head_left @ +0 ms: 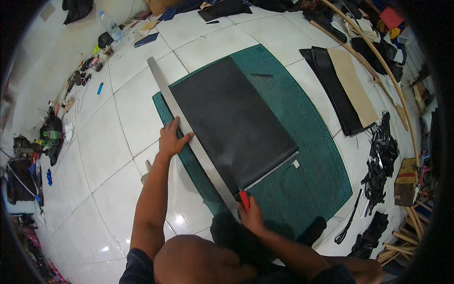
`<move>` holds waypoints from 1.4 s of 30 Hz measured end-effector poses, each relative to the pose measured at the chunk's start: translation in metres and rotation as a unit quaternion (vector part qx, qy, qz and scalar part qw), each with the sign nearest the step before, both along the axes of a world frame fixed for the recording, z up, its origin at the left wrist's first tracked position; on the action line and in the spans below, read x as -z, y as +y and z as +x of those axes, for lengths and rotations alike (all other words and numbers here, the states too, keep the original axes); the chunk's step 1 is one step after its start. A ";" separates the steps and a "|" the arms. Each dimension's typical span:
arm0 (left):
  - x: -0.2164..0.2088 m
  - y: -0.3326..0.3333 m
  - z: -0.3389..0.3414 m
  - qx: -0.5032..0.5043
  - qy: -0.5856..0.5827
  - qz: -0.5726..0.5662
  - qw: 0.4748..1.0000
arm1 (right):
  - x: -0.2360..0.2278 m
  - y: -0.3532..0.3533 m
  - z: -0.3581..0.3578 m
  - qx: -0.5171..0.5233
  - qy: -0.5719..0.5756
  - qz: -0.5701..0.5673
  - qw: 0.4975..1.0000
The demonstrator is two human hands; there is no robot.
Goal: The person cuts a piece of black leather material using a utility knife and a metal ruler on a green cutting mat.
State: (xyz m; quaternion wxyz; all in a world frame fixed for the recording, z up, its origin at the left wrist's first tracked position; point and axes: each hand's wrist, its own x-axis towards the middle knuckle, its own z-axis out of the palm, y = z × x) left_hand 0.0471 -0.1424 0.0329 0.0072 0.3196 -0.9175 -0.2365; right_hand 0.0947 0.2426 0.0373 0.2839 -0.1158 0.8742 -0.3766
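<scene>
Tiled floor (127,113): ruler (202,155) pinned by spread-fingered left hand (171,140); beside it, cutter (244,200) gripped by curled-fingered right hand (252,218); cut seemingly underway, steadiness needed.

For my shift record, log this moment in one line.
left hand: on metal ruler | right hand: gripping red cutter | ruler: along black sheet's left edge | black sheet: on green mat

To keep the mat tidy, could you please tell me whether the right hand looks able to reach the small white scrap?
Probably yes: the white scrap lies near the right hand, with only bare green mat between them, though the red cutter that hand holds may hinder a pinch.
</scene>
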 end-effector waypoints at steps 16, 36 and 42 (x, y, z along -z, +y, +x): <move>0.011 0.006 0.005 -0.018 0.093 -0.038 0.995 | -0.012 0.162 -0.110 -0.378 0.238 0.176 0.877; -0.021 0.124 0.255 -0.030 0.026 -0.011 0.999 | -0.055 0.360 -0.519 -0.038 0.433 0.410 0.802; -0.047 0.148 0.294 -0.063 -0.024 -0.043 0.997 | -0.026 0.368 -0.538 -0.127 0.388 0.414 0.814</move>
